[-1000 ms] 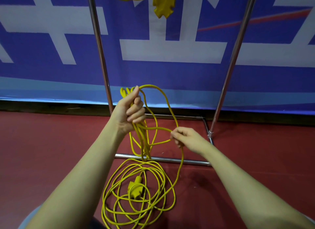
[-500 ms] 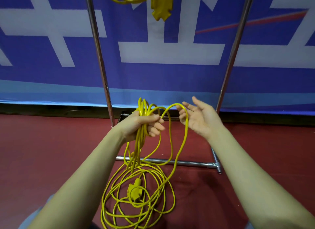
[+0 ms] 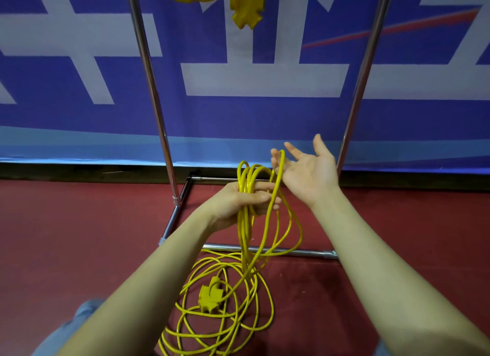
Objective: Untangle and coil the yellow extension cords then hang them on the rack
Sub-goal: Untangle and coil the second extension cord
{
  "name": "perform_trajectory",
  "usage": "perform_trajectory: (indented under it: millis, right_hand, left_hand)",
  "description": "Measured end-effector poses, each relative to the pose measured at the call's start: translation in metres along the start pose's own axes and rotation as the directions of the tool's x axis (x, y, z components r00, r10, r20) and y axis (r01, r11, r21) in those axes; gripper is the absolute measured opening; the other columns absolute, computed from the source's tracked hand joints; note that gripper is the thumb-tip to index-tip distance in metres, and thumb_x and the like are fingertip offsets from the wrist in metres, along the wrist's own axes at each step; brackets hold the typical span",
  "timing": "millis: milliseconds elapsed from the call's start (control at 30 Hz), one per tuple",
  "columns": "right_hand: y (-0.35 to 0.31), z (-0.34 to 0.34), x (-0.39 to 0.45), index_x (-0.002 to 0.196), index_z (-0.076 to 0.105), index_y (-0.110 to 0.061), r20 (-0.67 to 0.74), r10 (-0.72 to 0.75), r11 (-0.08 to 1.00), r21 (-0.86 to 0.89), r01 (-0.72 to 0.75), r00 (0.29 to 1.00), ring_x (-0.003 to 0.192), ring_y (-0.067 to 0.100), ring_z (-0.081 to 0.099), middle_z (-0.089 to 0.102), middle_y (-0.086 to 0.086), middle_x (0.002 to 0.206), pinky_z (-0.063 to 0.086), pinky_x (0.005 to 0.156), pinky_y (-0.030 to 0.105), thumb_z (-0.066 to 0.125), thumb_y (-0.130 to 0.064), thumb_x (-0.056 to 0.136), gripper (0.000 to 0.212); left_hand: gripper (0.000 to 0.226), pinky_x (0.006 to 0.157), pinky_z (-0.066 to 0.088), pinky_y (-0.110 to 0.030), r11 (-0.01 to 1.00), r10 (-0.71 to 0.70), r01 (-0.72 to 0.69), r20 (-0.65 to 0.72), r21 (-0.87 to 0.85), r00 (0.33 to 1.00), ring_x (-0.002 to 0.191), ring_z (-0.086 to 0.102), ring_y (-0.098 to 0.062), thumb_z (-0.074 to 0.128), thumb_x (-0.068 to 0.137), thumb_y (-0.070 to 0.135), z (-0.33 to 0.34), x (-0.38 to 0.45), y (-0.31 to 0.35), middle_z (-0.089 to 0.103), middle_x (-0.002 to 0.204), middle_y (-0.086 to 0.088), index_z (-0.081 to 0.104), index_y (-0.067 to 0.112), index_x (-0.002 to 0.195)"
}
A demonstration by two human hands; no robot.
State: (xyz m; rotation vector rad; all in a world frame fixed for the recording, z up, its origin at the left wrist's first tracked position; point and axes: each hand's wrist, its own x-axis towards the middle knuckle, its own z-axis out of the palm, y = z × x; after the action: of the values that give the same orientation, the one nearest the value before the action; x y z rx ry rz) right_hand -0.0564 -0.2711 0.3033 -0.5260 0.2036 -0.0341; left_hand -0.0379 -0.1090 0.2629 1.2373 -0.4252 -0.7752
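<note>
Before the rack [image 3: 148,72], the right hand [image 3: 309,174], fingers now spread, had passed another loop to the left hand [image 3: 238,200] gripping the cord [image 3: 245,223], growing the coil.

A bright yellow cord [image 3: 245,239] is seen at centre frame, a dark red floor [image 3: 79,236] below, and a blue banner [image 3: 238,111] patterned with white shapes above.

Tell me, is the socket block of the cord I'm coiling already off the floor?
No, the socket block lies on the red floor among loose loops, below the bundle that the left hand grips.
</note>
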Motion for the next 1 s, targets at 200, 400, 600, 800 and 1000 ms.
perform_trajectory:
  millis: [200, 400, 600, 800, 1000]
  right_hand:
    - [-0.001, -0.010, 0.003, 0.103, 0.048, -0.008, -0.016, -0.058, 0.964, -0.262, 0.052, 0.998, 0.085, 0.023, 0.061, 0.061, 0.017, 0.096, 0.048, 0.074, 0.029, 0.039, -0.033, 0.100, 0.027]
    - [0.017, -0.028, -0.007, 0.086, 0.063, -0.010, 0.116, 0.083, 0.493, -0.868, 0.061, 0.990, 0.067, 0.011, 0.063, 0.070, 0.004, 0.077, 0.043, 0.068, 0.024, 0.050, -0.013, 0.095, 0.016]
    - [0.040, -0.026, -0.019, 0.089, 0.066, -0.005, 0.232, 0.260, 0.336, -0.932, 0.138, 0.937, 0.072, 0.013, 0.068, 0.071, 0.007, 0.079, 0.054, 0.083, 0.029, 0.061, -0.007, 0.088, 0.005]
    - [0.029, -0.017, -0.021, 0.088, 0.059, -0.008, 0.200, 0.179, 0.623, -0.781, 0.046, 0.963, 0.072, 0.020, 0.072, 0.073, 0.009, 0.078, 0.057, 0.066, 0.027, 0.052, -0.010, 0.092, 0.009]
    - [0.010, -0.015, -0.016, 0.089, 0.057, -0.009, 0.128, -0.032, 0.806, -0.584, 0.102, 0.991, 0.072, 0.017, 0.072, 0.074, 0.005, 0.077, 0.058, 0.063, 0.026, 0.046, -0.010, 0.096, 0.013]
  left_hand:
    - [0.024, 0.072, 0.055, -0.027, 0.992, 0.095, -0.101, -0.075, -0.076, 0.993, 0.071, 0.070, -0.016, 0.059, 0.081, -0.003, 0.002, 0.008, 0.005, 0.071, 0.077, -0.002, 0.064, 0.006, 0.102]
    - [0.018, 0.071, 0.058, -0.032, 0.896, 0.212, -0.320, -0.335, -0.308, 0.918, 0.073, 0.071, -0.016, 0.048, 0.091, -0.003, -0.012, 0.016, 0.018, 0.072, 0.077, -0.002, 0.058, 0.006, 0.102]
    - [0.015, 0.071, 0.058, -0.028, 0.873, 0.230, -0.378, -0.424, -0.308, 0.876, 0.076, 0.072, -0.015, 0.048, 0.093, -0.003, -0.019, 0.010, 0.026, 0.074, 0.079, -0.003, 0.059, 0.004, 0.101]
    - [0.019, 0.068, 0.058, -0.022, 0.923, 0.076, -0.205, -0.368, -0.325, 0.927, 0.077, 0.073, -0.017, 0.041, 0.097, -0.001, -0.030, 0.000, 0.025, 0.074, 0.085, -0.010, 0.059, 0.000, 0.104]
    - [0.022, 0.074, 0.058, -0.027, 0.998, -0.061, 0.058, -0.154, -0.018, 0.986, 0.081, 0.073, -0.019, 0.041, 0.096, -0.002, -0.026, -0.014, 0.022, 0.074, 0.088, -0.011, 0.062, 0.001, 0.104]
